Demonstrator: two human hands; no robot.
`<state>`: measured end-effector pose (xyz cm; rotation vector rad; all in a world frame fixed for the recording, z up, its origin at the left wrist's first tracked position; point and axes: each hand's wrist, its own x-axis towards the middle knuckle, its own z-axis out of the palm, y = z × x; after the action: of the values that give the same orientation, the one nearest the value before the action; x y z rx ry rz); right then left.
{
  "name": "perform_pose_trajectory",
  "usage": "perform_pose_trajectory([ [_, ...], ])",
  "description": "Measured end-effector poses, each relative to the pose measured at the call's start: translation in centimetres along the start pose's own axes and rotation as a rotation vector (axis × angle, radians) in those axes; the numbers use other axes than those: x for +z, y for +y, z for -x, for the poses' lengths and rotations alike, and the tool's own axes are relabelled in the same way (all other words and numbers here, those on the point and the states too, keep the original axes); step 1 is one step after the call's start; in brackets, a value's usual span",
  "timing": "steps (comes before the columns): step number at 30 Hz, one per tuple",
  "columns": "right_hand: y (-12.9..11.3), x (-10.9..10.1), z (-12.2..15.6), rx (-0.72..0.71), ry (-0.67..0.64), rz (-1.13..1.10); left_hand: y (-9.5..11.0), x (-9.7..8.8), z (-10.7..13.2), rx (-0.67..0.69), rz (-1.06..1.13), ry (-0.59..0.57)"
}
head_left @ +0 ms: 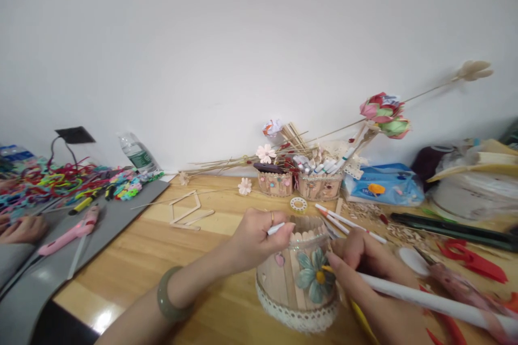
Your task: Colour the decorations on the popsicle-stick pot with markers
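A round pot made of wooden craft sticks [289, 280] stands in front of me, with white lace trim [297, 317] along its bottom edge. Glued to its side is a blue-green flower [315, 278] with a yellow centre, beside a small pink heart [279, 260]. My left hand [259, 237] is closed at the pot's rim, with a small white pen cap [275, 228] pinched between thumb and finger. In my right hand [370, 275] is a white marker [437, 303], its yellow tip at the flower's centre; whether it touches cannot be told.
Two craft-stick boxes [275, 184] with markers and dried stems stand by the wall. Loose markers [350, 222], a tape ring [298, 204], scissors [449, 280] and red scraps [471, 259] lie around. At left, another person's hand [25, 229] is near a pink glue gun [73, 233].
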<state>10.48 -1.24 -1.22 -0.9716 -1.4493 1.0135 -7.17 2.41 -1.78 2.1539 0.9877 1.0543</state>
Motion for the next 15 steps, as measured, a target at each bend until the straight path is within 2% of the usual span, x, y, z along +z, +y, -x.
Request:
perform_pose_trajectory([
  [6,2.2,0.2,-0.2,-0.034,0.115,-0.036,-0.3,-0.1,0.0,0.031,0.003,0.006],
  [15,1.8,0.0,-0.1,-0.095,-0.027,0.045,-0.5,-0.3,-0.1,0.066,-0.009,-0.002],
])
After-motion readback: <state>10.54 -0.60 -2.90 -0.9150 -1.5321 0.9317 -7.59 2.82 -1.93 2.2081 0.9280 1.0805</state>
